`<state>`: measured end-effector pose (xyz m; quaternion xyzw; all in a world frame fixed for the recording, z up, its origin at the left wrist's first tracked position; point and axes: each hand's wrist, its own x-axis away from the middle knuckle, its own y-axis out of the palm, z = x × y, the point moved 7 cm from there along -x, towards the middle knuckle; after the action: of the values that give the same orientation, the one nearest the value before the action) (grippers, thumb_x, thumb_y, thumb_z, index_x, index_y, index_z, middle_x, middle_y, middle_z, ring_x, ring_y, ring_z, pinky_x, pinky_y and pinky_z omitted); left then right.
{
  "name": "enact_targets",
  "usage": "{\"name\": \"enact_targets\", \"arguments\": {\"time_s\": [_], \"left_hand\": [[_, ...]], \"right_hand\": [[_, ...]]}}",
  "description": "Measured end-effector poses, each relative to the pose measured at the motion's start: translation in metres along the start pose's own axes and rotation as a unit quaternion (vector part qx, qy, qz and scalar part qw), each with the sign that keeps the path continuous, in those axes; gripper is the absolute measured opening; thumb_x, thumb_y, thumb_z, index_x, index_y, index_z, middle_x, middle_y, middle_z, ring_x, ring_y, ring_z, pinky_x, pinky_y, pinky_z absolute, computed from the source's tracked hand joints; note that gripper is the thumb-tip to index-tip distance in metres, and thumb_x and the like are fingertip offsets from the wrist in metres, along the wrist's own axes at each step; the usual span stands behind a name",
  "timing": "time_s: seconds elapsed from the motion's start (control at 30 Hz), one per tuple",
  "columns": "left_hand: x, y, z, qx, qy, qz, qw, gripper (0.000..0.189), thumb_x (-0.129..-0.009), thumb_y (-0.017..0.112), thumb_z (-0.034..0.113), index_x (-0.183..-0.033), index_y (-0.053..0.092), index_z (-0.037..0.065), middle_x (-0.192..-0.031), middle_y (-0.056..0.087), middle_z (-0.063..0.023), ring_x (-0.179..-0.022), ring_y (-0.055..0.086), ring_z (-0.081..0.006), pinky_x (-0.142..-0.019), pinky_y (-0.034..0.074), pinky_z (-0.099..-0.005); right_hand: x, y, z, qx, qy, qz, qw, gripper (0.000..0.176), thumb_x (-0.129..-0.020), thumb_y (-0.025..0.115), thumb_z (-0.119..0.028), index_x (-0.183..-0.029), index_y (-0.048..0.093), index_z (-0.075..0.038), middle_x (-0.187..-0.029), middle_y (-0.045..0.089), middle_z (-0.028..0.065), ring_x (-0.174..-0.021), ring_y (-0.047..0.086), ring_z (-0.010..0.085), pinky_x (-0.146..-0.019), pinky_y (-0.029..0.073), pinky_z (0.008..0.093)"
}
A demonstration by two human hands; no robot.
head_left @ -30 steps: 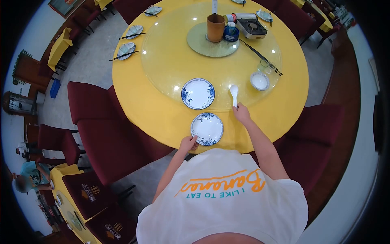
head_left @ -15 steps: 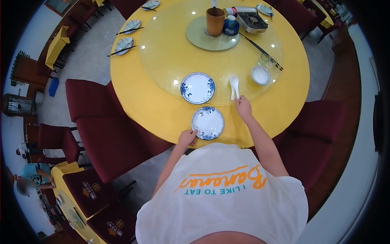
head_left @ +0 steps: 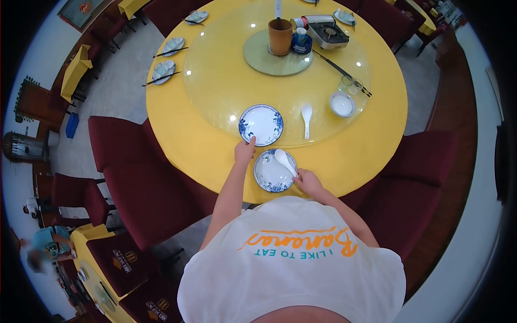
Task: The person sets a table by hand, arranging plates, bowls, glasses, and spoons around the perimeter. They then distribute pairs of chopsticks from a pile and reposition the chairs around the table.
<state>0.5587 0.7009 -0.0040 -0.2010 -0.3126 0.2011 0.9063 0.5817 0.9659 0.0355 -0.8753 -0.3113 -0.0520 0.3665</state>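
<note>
Right hand (head_left: 308,183): fingers closed on spoon (head_left: 284,161) handle; bowl end rests in near plate (head_left: 266,178) at table (head_left: 204,151) edge, handle seatward, likely for diner's reach. Left hand (head_left: 245,151): fingertips at far plate (head_left: 261,125) rim; grasp undeterminable.

Brown cup (head_left: 280,36) & stove (head_left: 327,31), ctr.

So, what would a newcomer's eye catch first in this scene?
The large round yellow table with its glass turntable fills the view. At its near edge, the right hand holds a white ceramic spoon over a blue-rimmed white plate, while the left hand touches the rim of a second blue-rimmed plate just beyond.
</note>
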Motion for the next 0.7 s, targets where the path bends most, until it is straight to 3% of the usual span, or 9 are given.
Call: {"name": "enact_targets", "arguments": {"time_s": [0.1,0.3,0.53,0.63,0.7], "left_hand": [[-0.016,0.001,-0.006,0.034,0.008,-0.007,0.999,0.038,-0.080,0.053,0.032,-0.070,0.056,-0.005,-0.058,0.058,-0.0111,-0.040,0.054,-0.0158,-0.041,0.043,-0.0278],[-0.021,0.005,-0.018,0.130,-0.010,-0.017,0.991,0.034,-0.081,0.053,0.027,-0.069,0.055,-0.004,-0.060,0.059,-0.0113,-0.041,0.053,-0.0158,-0.037,0.042,-0.0259],[-0.010,0.006,-0.022,0.149,-0.015,-0.012,0.989,0.035,-0.083,0.050,0.031,-0.073,0.054,-0.002,-0.063,0.059,-0.0101,-0.040,0.052,-0.0144,-0.036,0.040,-0.0240],[0.002,0.012,-0.031,0.145,0.005,-0.010,0.989,0.035,-0.084,0.049,0.033,-0.078,0.054,-0.001,-0.065,0.059,-0.0096,-0.041,0.052,-0.0144,-0.037,0.040,-0.0239],[0.018,0.014,-0.041,0.118,0.015,-0.011,0.993,0.035,-0.084,0.049,0.034,-0.080,0.053,-0.001,-0.066,0.059,-0.0096,-0.044,0.053,-0.0153,-0.040,0.041,-0.0248]], "right_hand": [[-0.001,0.009,-0.002,0.013,0.001,-0.024,1.000,0.024,-0.076,0.058,-0.019,-0.083,0.053,0.003,-0.073,0.057,0.0210,-0.068,0.056,0.0353,-0.061,0.043,0.0400],[-0.002,0.011,-0.007,0.064,-0.006,-0.038,0.997,0.029,-0.074,0.060,-0.021,-0.088,0.049,0.002,-0.073,0.058,0.0207,-0.067,0.056,0.0357,-0.060,0.044,0.0413],[-0.004,0.020,-0.003,0.071,-0.016,-0.062,0.995,0.032,-0.075,0.059,-0.023,-0.093,0.046,0.000,-0.075,0.057,0.0228,-0.070,0.056,0.0381,-0.062,0.045,0.0428],[-0.005,0.018,-0.004,0.069,-0.056,-0.059,0.994,0.033,-0.076,0.059,-0.024,-0.093,0.046,0.000,-0.074,0.058,0.0214,-0.068,0.057,0.0360,-0.060,0.045,0.0418],[-0.009,0.010,0.001,0.026,-0.024,-0.021,0.999,0.035,-0.076,0.060,-0.026,-0.093,0.046,0.001,-0.071,0.057,0.0196,-0.065,0.057,0.0332,-0.059,0.045,0.0400]]}}
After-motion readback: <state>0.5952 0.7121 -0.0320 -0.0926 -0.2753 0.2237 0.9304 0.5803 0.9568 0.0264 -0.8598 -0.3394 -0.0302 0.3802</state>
